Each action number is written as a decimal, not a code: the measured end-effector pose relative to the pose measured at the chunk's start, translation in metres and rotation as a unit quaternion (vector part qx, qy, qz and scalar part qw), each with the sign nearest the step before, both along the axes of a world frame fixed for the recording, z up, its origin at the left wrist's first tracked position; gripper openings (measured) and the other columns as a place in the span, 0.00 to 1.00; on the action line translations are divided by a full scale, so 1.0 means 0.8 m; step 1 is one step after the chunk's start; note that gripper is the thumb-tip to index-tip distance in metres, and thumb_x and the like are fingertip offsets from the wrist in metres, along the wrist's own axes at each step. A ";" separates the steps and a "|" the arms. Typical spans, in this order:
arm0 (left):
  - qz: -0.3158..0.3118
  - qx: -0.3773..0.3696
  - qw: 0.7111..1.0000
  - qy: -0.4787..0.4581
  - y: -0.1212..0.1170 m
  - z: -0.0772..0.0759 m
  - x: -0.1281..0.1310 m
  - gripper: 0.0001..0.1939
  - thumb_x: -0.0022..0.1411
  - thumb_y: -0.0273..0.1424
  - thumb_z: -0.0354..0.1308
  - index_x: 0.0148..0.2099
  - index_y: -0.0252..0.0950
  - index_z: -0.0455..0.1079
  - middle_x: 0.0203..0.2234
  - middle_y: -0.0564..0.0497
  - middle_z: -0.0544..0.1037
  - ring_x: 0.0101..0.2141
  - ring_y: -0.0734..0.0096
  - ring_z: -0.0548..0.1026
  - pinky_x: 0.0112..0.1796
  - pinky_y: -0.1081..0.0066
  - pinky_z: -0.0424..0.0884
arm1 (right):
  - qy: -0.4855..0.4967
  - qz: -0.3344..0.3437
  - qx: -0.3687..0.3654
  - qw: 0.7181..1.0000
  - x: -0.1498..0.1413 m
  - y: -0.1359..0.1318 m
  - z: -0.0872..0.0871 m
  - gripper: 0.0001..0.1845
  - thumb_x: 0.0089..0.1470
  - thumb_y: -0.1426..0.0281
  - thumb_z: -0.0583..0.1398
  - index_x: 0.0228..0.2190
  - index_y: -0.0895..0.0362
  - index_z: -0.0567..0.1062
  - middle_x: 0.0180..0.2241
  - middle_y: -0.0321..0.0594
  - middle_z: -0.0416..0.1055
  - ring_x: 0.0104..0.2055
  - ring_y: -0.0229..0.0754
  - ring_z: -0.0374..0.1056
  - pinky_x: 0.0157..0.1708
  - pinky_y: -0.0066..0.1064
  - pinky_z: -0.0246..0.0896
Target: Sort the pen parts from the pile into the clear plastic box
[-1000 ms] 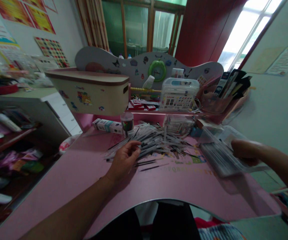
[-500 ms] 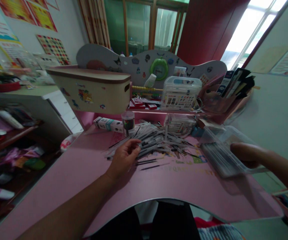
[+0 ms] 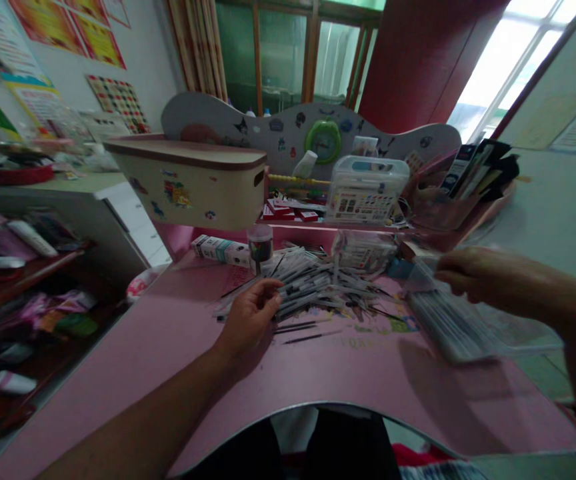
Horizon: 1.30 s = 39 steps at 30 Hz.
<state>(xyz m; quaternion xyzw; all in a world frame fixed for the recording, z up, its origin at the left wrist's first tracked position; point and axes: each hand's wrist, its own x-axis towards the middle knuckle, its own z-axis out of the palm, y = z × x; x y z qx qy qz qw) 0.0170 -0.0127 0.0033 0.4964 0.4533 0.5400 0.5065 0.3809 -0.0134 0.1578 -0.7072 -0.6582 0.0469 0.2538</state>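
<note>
Left hand at the pile of slim pens, right hand over the clear box.
From my remote station I record the left hand at the near left edge of the pile of slim pens, fingers curled and thumb near the forefinger; I cannot tell whether anything is pinched. The pile lies loose mid-desk on the pink desk, with a few dark pens apart in front. I find the right hand above the clear box, fingers bent inward, their grip unreadable to me. Inside the box, a bundle of pens lies roughly parallel. A lidded jar stands behind the pile.
</note>
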 end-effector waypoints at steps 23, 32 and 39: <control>-0.019 0.030 0.998 0.047 0.002 0.000 -0.003 0.11 0.59 0.34 0.62 0.44 0.38 0.75 0.31 0.51 0.74 0.30 0.70 0.71 0.31 0.72 0.66 | -0.144 0.213 -0.029 0.966 -0.167 0.034 -0.165 0.09 0.61 0.73 0.56 0.37 0.57 0.76 0.38 0.45 0.72 0.38 0.44 0.70 0.36 0.31 0.60; -0.107 0.210 0.937 0.258 -0.008 0.007 -0.005 0.18 0.59 0.29 0.63 0.53 0.38 0.73 0.37 0.50 0.74 0.30 0.72 0.70 0.34 0.70 0.66 | 0.178 0.400 0.176 0.881 -0.200 -0.007 -0.139 0.06 0.60 0.75 0.58 0.37 0.57 0.75 0.28 0.37 0.71 0.29 0.36 0.66 0.31 0.26 0.61; -0.073 0.145 0.966 0.202 -0.016 0.016 0.002 0.07 0.63 0.27 0.58 0.31 0.37 0.73 0.26 0.53 0.73 0.30 0.70 0.70 0.34 0.72 0.64 | 0.279 0.354 0.076 0.890 -0.209 -0.005 -0.163 0.15 0.58 0.74 0.59 0.48 0.56 0.72 0.33 0.37 0.76 0.31 0.36 0.70 0.32 0.26 0.63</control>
